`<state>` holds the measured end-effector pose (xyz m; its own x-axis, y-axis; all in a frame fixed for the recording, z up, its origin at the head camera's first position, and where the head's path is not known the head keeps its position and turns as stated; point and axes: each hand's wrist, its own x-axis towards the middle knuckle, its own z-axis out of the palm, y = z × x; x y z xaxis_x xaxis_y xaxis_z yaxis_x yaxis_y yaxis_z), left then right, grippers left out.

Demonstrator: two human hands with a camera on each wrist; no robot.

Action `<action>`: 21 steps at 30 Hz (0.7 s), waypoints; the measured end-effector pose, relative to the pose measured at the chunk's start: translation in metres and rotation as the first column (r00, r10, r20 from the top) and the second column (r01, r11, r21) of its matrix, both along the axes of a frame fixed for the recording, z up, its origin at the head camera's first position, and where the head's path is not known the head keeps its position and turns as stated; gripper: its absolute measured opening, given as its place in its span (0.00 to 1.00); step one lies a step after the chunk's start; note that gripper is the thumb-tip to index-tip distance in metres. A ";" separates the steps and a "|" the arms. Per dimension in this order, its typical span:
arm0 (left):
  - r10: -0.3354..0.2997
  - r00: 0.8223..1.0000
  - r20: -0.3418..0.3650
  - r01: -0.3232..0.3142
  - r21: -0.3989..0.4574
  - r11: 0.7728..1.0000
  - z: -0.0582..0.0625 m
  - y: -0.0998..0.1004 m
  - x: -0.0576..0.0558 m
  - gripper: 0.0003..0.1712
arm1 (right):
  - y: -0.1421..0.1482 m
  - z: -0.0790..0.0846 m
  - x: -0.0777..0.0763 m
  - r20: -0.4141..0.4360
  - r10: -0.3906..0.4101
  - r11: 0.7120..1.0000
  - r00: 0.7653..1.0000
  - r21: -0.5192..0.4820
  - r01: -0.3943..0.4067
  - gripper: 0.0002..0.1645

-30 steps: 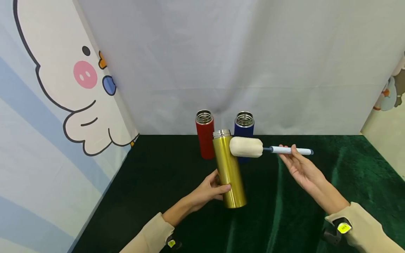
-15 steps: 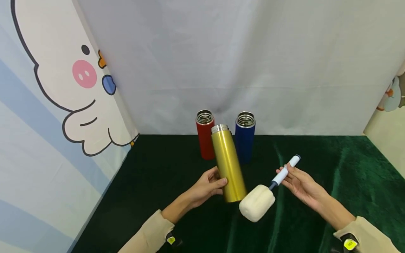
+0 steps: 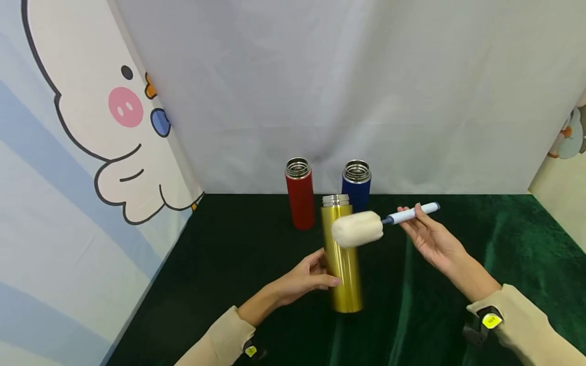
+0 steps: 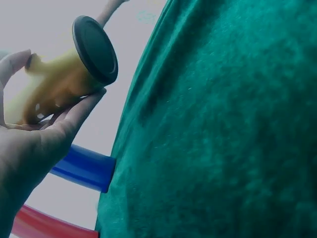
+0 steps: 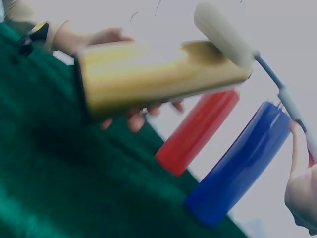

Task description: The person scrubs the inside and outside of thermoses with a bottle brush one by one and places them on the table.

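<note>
My left hand (image 3: 303, 279) grips a gold thermos bottle (image 3: 346, 279) around its lower half. The bottle is lidless and nearly upright, its steel neck on top; its dark base (image 4: 99, 49) shows in the left wrist view, off the cloth. In my right hand (image 3: 434, 241) a bottle brush is pinched by its white handle (image 3: 403, 215). The brush's cream sponge head (image 3: 358, 229) lies across the front of the bottle's upper part in the head view. Whether the sponge touches the bottle I cannot tell.
Behind the gold bottle stand an uncapped red bottle (image 3: 300, 201) and an uncapped blue bottle (image 3: 357, 189), the blue one partly hidden. Dark green velvet cloth (image 3: 458, 284) covers the table. A white curtain (image 3: 256, 101) closes off the back, with a cartoon-printed sheet (image 3: 82, 168) at the left.
The brush head swung down to the bottle's base, then back up to its upper part. The gold bottle shifted slightly right and down and now stands more upright.
</note>
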<state>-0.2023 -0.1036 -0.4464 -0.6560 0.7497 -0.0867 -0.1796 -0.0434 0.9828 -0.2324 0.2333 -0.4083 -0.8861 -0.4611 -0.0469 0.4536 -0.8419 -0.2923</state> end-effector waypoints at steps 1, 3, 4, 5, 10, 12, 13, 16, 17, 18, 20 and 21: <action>-0.001 1.000 0.008 0.001 0.004 1.000 0.000 0.001 0.001 0.42 | -0.001 0.004 -0.002 0.008 -0.016 0.999 1.000 -0.033 0.016 0.09; 0.008 0.999 0.031 -0.008 0.006 1.000 0.000 0.002 0.001 0.41 | -0.001 0.008 -0.002 0.032 -0.042 0.997 0.999 -0.071 0.044 0.10; 0.016 0.999 0.045 -0.016 0.011 1.000 0.000 0.003 0.002 0.40 | -0.001 0.008 -0.002 0.051 -0.051 0.996 0.997 -0.076 0.055 0.12; 0.027 0.998 0.063 -0.028 0.021 0.999 0.001 0.003 0.002 0.39 | -0.001 0.008 -0.001 0.074 -0.057 0.995 0.996 -0.077 0.062 0.13; 0.069 0.988 0.139 -0.086 0.124 0.989 0.000 0.006 -0.002 0.37 | 0.004 -0.005 0.011 0.150 -0.054 0.998 0.987 -0.012 0.056 0.15; 0.074 0.985 0.153 -0.101 0.178 0.979 0.000 0.006 -0.004 0.36 | 0.008 -0.012 0.016 0.127 -0.039 0.999 0.991 0.042 0.034 0.12; 0.074 0.985 0.156 -0.105 0.201 0.974 0.000 0.006 -0.005 0.36 | 0.010 -0.016 0.018 0.106 -0.022 0.998 0.994 0.063 0.015 0.11; 0.093 0.984 0.152 -0.127 0.230 0.965 -0.001 0.003 -0.007 0.31 | 0.017 -0.027 0.023 0.019 0.052 0.993 0.998 0.107 -0.053 0.13; 0.102 0.984 0.147 -0.134 0.229 0.964 -0.001 0.003 -0.007 0.30 | 0.019 -0.030 0.024 -0.011 0.077 0.990 0.997 0.119 -0.075 0.15; 0.110 0.984 0.139 -0.139 0.225 0.964 -0.001 0.002 -0.007 0.29 | 0.021 -0.032 0.024 -0.042 0.104 0.987 0.994 0.128 -0.098 0.18; 0.120 0.986 0.112 -0.142 0.217 0.966 -0.001 0.002 -0.008 0.29 | 0.024 -0.035 0.023 -0.094 0.149 0.980 0.984 0.144 -0.134 0.23; 0.122 0.988 0.097 -0.140 0.215 0.966 0.000 0.003 -0.009 0.31 | 0.026 -0.036 0.021 -0.113 0.161 0.978 0.980 0.153 -0.143 0.25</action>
<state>-0.2116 -0.1007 -0.4468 -0.7473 0.6644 0.0134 -0.2380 -0.2863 0.9281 -0.2110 0.2589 -0.4443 -0.8090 -0.5876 -0.0168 0.5260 -0.7107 -0.4671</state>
